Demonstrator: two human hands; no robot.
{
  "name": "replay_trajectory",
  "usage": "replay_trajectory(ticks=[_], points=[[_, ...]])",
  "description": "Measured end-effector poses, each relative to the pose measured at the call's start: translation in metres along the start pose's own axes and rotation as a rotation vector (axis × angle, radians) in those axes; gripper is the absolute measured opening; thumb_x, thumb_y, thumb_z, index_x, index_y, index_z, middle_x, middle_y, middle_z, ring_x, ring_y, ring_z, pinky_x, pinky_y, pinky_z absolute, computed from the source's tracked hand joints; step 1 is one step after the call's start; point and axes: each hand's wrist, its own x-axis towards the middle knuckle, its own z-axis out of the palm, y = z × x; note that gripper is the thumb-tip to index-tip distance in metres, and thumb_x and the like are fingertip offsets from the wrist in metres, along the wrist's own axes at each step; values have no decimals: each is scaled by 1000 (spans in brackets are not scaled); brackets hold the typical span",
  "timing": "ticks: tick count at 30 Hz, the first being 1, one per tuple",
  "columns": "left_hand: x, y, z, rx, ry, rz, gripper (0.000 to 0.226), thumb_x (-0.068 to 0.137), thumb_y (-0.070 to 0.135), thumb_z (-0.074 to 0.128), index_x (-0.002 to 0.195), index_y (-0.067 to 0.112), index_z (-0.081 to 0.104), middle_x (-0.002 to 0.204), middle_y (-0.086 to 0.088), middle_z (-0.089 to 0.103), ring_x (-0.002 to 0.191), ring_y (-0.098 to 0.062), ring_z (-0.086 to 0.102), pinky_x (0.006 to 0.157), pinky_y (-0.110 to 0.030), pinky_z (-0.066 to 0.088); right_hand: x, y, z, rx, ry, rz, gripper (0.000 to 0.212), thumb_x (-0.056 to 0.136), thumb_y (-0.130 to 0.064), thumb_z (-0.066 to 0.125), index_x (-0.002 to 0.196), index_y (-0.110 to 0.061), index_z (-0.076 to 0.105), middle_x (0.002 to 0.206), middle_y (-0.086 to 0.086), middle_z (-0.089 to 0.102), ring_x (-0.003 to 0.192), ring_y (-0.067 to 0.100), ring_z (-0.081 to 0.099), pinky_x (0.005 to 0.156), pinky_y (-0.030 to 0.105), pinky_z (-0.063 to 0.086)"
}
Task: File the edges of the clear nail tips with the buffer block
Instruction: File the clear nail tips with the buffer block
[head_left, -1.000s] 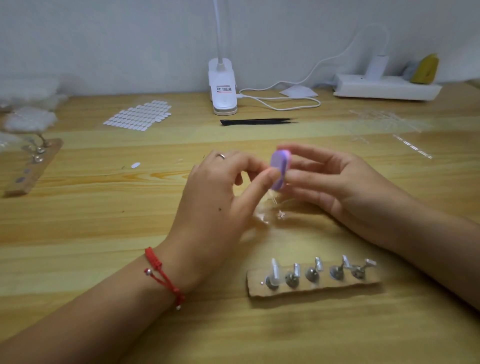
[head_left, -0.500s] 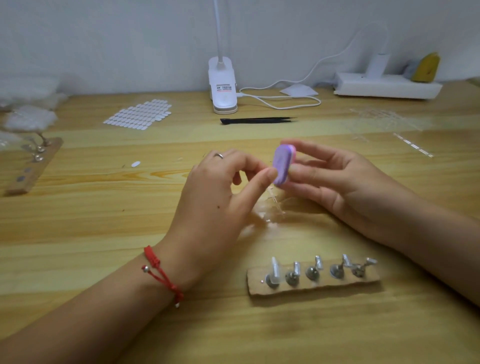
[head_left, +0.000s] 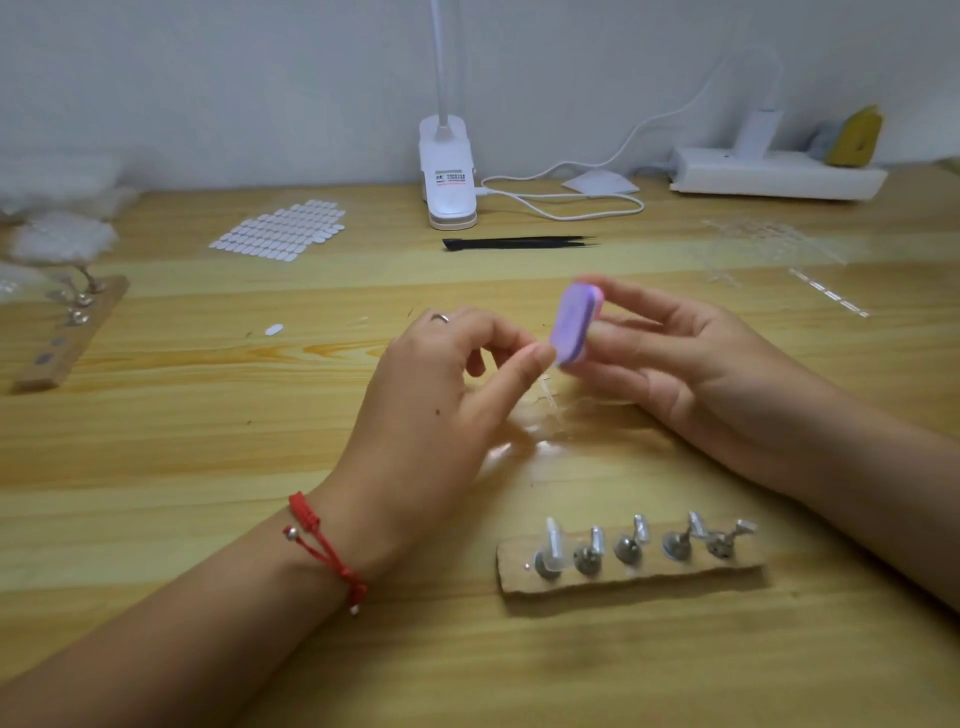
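Note:
My right hand (head_left: 691, 358) holds a purple buffer block (head_left: 573, 327) upright between thumb and fingers above the table's middle. My left hand (head_left: 441, 395) pinches thumb and forefinger together right against the block's lower left face; a clear nail tip seems to sit in that pinch, but it is too small and clear to make out. Loose clear plastic pieces (head_left: 550, 400) lie on the wood below both hands. A wooden stand (head_left: 628, 571) in front carries several metal pegs, some with clear tips on them.
A second peg stand (head_left: 67, 332) lies at the left edge. A sheet of white oval stickers (head_left: 280, 231), black tweezers (head_left: 519, 242), a white clip lamp (head_left: 449, 176) with cable and a power strip (head_left: 774, 174) line the back. Clear tip sheets (head_left: 769, 244) lie back right.
The buffer block has risen and slid slightly to the right in my right hand. My left hand has stayed in place with its pinch against the block.

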Motion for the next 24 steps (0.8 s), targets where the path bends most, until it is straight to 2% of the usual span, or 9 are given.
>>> replay_trajectory(ticks=[2,5,8,10,13,17,20,24], points=[[0,1,1,8,1,9,11,84,41,60,75,36,58,74,17,59,76,-9,49,70,-16,33,0,-1,-1,36,17,1,37,73,-3,65,110,-10,68,95,10,74,86,18,72,78,23,57],[0,1,-1,17,31,8,11,85,41,59,76,36,58,74,17,59,75,-9,49,68,-11,31,-2,0,3,-68,-24,-5,38,71,-4,67,108,-12,69,98,10,75,90,19,72,76,22,56],[-1,1,1,12,-38,7,11,86,38,63,77,34,61,73,17,58,76,-10,50,69,-15,34,1,-3,-1,140,45,24,37,76,-3,63,112,-10,64,93,7,74,88,15,72,79,23,57],[0,2,0,-14,-19,8,10,85,38,61,77,33,62,72,16,59,74,-6,50,68,-10,33,2,-5,-4,198,75,32,36,76,-4,63,112,-10,64,92,7,73,87,15,72,81,24,57],[2,0,-3,-149,53,-95,14,85,38,65,77,28,68,70,16,61,68,1,49,63,-9,35,0,-2,-3,62,-7,28,35,73,-2,66,106,-12,72,97,12,73,89,21,72,79,26,57],[2,2,-2,-197,34,-135,15,80,42,64,76,29,71,73,8,66,65,-4,51,58,-10,36,0,0,-2,-35,-24,16,33,72,-4,69,102,-17,76,104,15,73,95,27,72,81,29,58],[3,2,-2,-281,32,-195,19,76,45,64,75,28,72,69,2,62,52,0,44,51,-7,35,-1,-1,0,-29,-15,-20,33,70,-5,70,101,-15,75,100,15,73,92,24,72,78,27,57],[4,0,-3,-345,38,-251,16,83,34,66,73,24,73,65,4,62,53,3,51,52,-7,39,-3,2,5,-123,58,-146,43,64,-13,75,107,-13,68,93,9,75,82,21,73,69,26,58]])
